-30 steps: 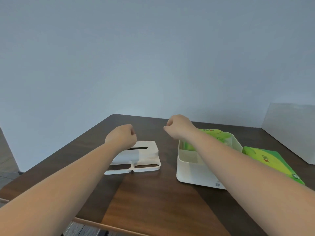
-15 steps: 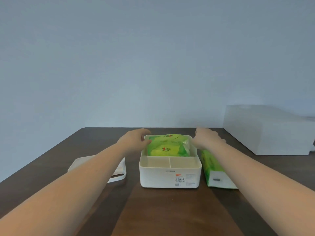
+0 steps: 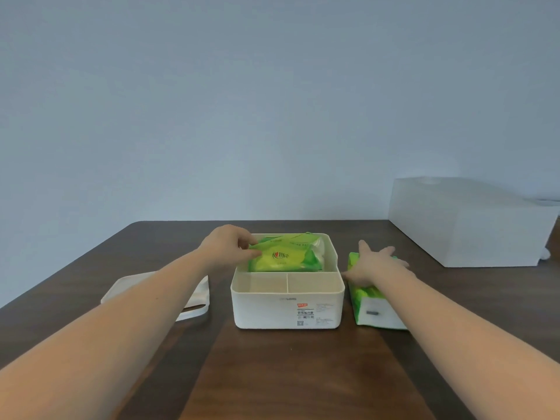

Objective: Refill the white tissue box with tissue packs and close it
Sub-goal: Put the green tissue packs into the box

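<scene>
Both bare forearms extend forward from the bottom corners, converging toward centre. Left hand (image 3: pixel 228 248): palm down, fingers curled, thumb and fingertips (image 3: pixel 253 253) pinched on the near-left corner of the green plastic tissue pack (image 3: pixel 285 257). Right hand (image 3: pixel 374 263): palm down, fingers spread flat, thumb out to the left, resting on top of a second green tissue pack (image 3: pixel 368 301), not gripping.

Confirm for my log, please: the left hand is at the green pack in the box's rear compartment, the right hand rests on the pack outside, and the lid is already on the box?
Not quite. The head view shows the lid lying on the table left of the open box. The left hand, pack inside and right hand on the outside pack are right.
</scene>
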{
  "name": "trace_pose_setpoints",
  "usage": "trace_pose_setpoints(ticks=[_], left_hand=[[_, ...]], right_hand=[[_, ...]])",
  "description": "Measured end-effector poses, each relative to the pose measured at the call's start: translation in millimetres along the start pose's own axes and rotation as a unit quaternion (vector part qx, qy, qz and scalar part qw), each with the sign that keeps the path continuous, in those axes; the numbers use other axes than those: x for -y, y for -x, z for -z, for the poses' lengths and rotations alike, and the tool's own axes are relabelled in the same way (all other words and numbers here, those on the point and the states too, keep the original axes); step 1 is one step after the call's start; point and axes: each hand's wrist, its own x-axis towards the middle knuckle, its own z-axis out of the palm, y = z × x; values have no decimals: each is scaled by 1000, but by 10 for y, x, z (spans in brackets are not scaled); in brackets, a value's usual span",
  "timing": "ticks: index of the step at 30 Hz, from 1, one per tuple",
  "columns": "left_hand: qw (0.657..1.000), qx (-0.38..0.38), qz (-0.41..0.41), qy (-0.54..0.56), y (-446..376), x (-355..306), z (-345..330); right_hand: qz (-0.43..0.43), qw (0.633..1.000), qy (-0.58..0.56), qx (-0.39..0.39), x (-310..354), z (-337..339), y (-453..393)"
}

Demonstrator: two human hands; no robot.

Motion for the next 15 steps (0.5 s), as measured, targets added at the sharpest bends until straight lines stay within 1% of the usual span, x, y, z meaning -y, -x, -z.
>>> trace_pose_setpoints(ticks=[3, 5, 9, 12, 15], left_hand=[[996, -46, 6, 71, -14, -35, 9], [988, -73, 14, 135, -46, -62, 42], [968, -136, 22, 210, -109, -121, 132], [953, -197, 9, 229, -159, -146, 194], [944, -258, 13, 204, -230, -130, 227]], right_hand=[[4, 1000, -5, -8, -21, 29, -39], [11, 1000, -12, -12, -24, 42, -59], [28, 999, -38, -26, -17, 57, -89], [43, 994, -74, -64, -2, 95, -85], [63, 983, -111, -134, 21, 188, -88]])
